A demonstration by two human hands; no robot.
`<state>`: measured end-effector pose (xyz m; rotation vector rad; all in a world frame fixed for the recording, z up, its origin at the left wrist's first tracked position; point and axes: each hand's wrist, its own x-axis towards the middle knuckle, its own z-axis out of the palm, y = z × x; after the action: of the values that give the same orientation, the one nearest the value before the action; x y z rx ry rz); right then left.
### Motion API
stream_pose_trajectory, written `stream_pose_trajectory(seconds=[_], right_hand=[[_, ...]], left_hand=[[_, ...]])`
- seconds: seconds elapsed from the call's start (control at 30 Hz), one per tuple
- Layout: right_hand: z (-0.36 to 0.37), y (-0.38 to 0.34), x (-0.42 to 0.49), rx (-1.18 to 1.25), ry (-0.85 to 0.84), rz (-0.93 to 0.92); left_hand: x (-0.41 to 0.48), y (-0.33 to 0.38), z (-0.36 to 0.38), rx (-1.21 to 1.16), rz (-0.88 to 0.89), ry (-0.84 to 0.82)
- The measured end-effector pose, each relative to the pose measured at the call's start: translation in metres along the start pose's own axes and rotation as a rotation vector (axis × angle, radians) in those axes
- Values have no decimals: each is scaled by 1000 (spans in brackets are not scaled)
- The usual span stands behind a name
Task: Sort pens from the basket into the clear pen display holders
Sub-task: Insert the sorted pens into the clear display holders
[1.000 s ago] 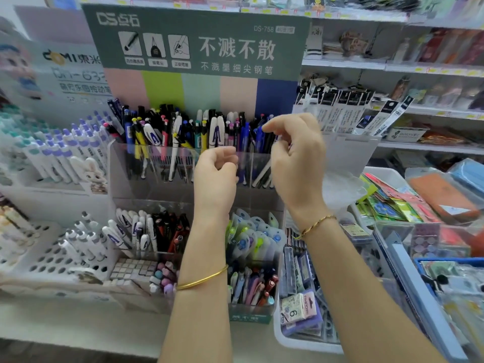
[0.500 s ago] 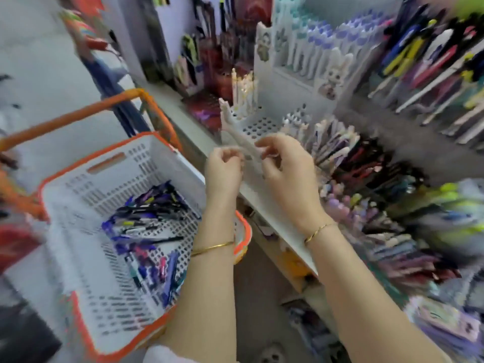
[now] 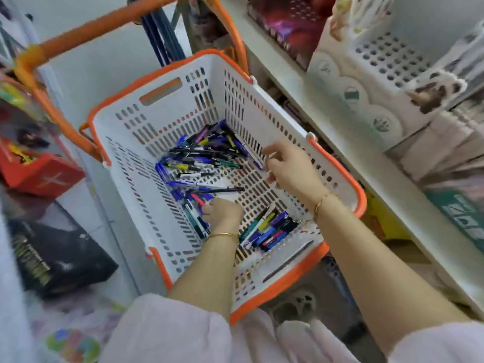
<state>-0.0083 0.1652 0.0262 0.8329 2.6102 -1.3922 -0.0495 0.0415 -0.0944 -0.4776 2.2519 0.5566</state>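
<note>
A white basket with an orange rim (image 3: 337, 163) stands on the floor beside the shelf. Several pens lie loose on its bottom: a large blue, black and yellow pile of pens (image 3: 201, 158) and a smaller cluster of pens (image 3: 269, 229) by the near wall. My left hand (image 3: 222, 214) is down among the pens, fingers curled round a few of them. My right hand (image 3: 292, 167) hovers inside the basket near its right wall, fingers loosely curled, with a purple pen just at the fingertips. The clear pen holders are out of view.
A white shelf edge (image 3: 372, 163) runs along the right, carrying a white perforated pen stand (image 3: 379, 58). The basket's orange handle (image 3: 104, 24) arches over its far side. A red box (image 3: 39, 176) and a black bag (image 3: 60, 258) lie on the floor at left.
My view swung from the pen display down to the basket. Both hands left the display and dropped into the basket; the left now grips pens.
</note>
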Motion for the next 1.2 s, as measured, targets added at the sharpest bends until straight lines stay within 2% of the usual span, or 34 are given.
stream_pose_trajectory(seconds=[0.27,0.43,0.63,0.77,0.83,1.03,1.2], right_hand=[[6,13,6,79,34,105],[5,18,2,81,49,132],[4,20,-3,83,49,146],[4,23,-7,92,45,161],[3,24,-9,96,54,163],[-1,23,-12,94,64,160],[-4,25,-15,113,89,152]], left_hand=[[8,-13,45,384,269,-63],[-1,-29,53,510,366,78],[4,-38,59,527,434,143],[7,-33,62,480,544,53],[10,-29,62,448,538,24],[15,-27,57,565,477,58],[24,-21,62,373,527,-20]])
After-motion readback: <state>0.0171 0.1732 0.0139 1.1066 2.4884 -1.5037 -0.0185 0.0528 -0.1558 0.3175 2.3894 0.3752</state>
